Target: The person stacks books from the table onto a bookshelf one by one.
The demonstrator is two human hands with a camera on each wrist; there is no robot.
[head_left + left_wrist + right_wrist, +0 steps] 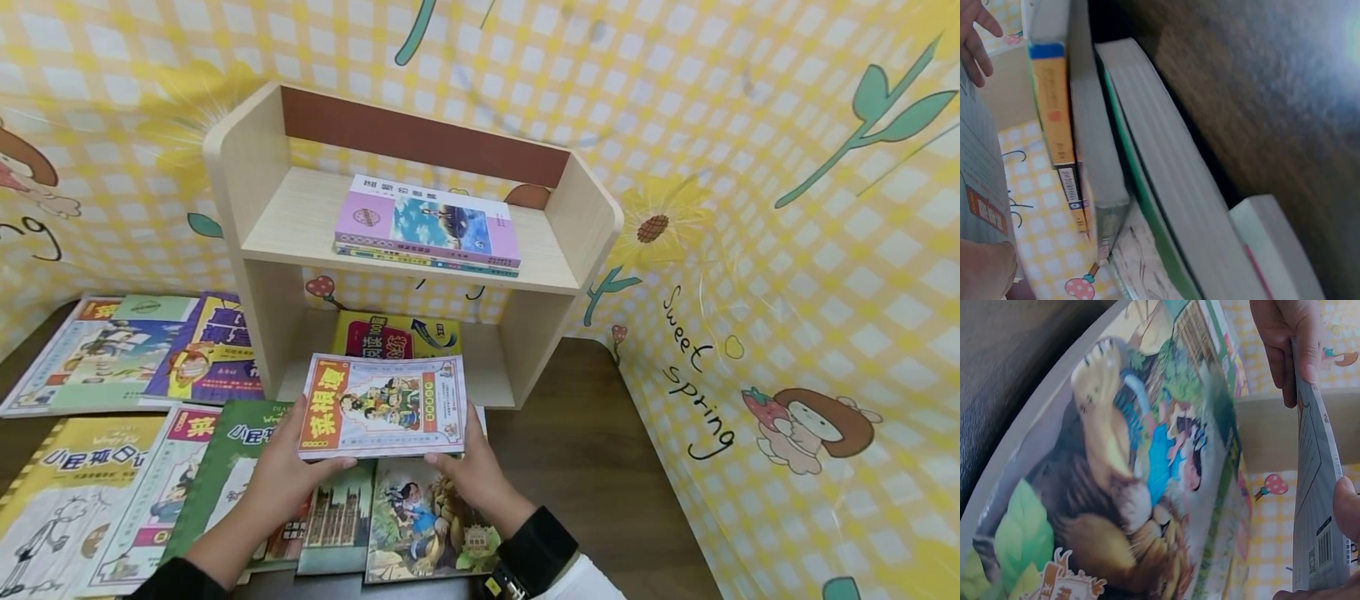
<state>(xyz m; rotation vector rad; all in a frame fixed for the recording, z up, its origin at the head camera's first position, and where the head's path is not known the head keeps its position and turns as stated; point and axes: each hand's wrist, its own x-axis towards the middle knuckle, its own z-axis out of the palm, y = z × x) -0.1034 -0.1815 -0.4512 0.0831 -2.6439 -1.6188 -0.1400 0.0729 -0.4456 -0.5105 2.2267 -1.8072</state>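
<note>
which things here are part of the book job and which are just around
Part of the job, it seems:
left hand, right hand
book held between them
wooden shelf
book stack on its upper board
yellow book on its lower level
lion-cover book

Just around:
dark table
yellow-checked backdrop

Yellow-checked cloth (757,258), printed "Sweet spring", borders a dark table (607,467).

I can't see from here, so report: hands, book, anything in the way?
Left hand and right hand gripping opposite ends of a pale blue book. Book raised, cover up, near the lower shelf. Yellow book on that shelf, possibly in the way.
</note>
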